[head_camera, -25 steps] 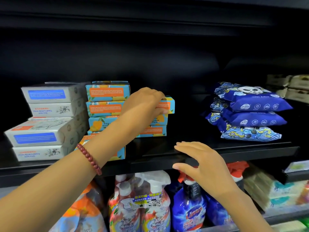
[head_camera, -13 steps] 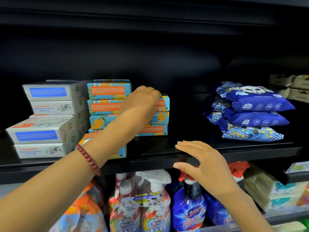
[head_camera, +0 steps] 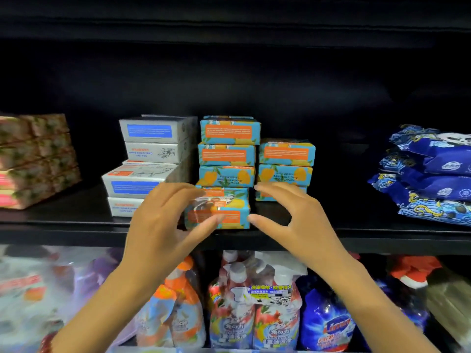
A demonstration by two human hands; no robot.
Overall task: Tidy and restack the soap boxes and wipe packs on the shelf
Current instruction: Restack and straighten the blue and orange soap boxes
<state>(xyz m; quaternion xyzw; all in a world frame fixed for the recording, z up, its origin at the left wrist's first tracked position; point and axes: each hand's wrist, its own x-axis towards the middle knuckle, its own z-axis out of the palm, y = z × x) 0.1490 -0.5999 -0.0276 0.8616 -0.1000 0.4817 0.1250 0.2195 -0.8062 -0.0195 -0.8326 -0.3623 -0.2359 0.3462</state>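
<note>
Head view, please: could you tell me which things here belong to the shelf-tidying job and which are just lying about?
Job: front orange-and-blue soap box, orange-and-blue soap box stacks behind it, white soap boxes, blue wipe packs.

Just lying about: detergent spray bottles on the lower shelf, floral-patterned boxes far left (contents unreadable).
</note>
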